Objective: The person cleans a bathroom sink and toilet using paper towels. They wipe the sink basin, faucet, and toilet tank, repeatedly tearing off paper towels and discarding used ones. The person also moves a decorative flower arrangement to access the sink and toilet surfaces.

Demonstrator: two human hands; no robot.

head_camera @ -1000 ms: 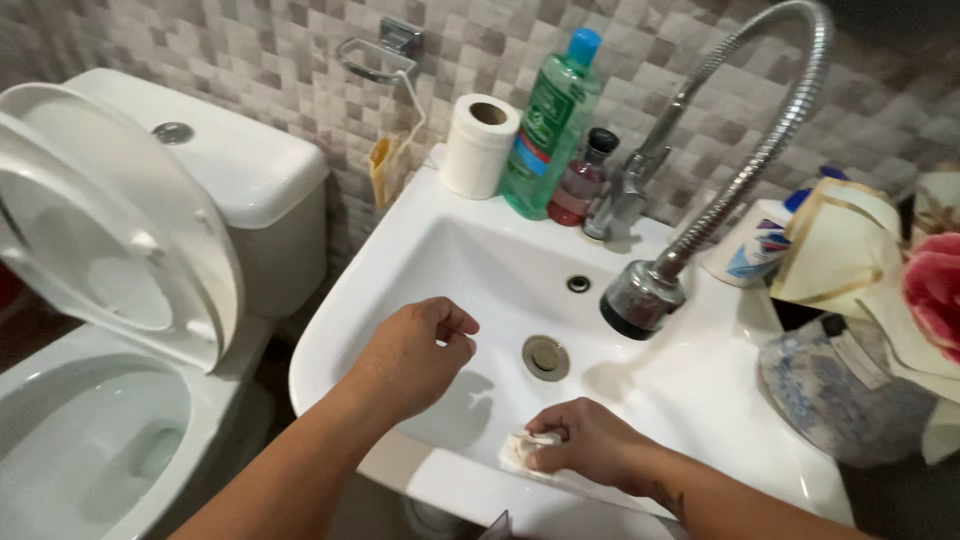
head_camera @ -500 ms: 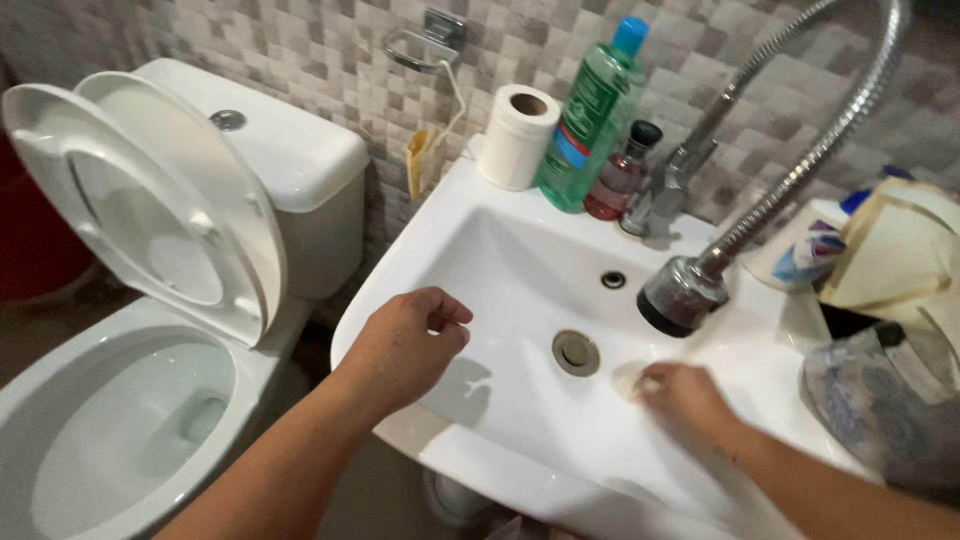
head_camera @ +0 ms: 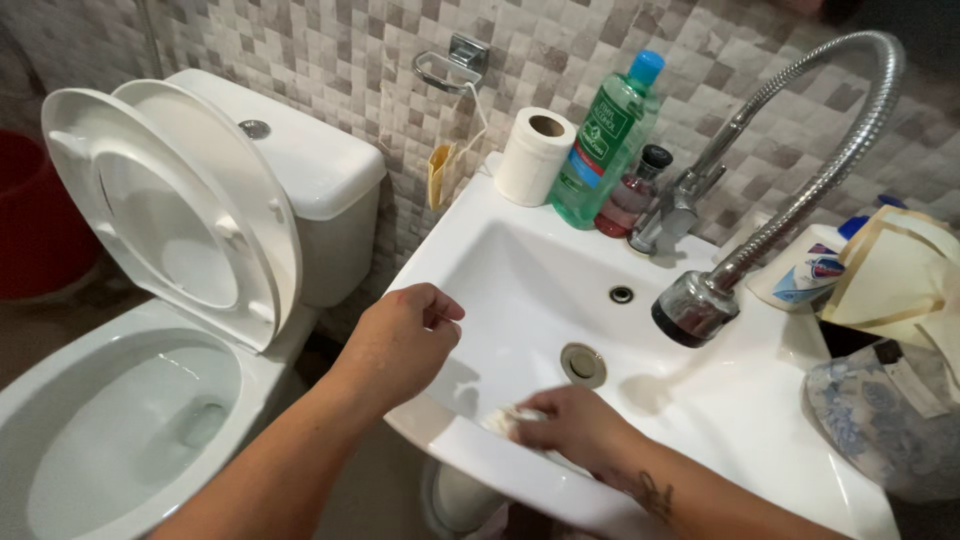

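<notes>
My right hand (head_camera: 570, 425) presses a small white wad of tissue (head_camera: 500, 418) against the inside front wall of the white sink (head_camera: 720, 400), left of the drain (head_camera: 583, 364). My left hand (head_camera: 400, 340) hovers over the sink's front left rim, fingers curled loosely with nothing visible in them. A flexible metal faucet hose ends in a dark spray head (head_camera: 693, 308) hanging over the basin.
A toilet paper roll (head_camera: 534, 155), green liquid bottle (head_camera: 605, 140) and small dark-capped bottle (head_camera: 630, 192) stand on the sink's back ledge. An open toilet (head_camera: 130, 400) with raised seat is at left. Bags and cloths (head_camera: 890, 330) crowd the right side.
My right hand has swept the tissue from near the drain's right side back to the front left of the basin. The left hand stays put; the view has shifted slightly.
</notes>
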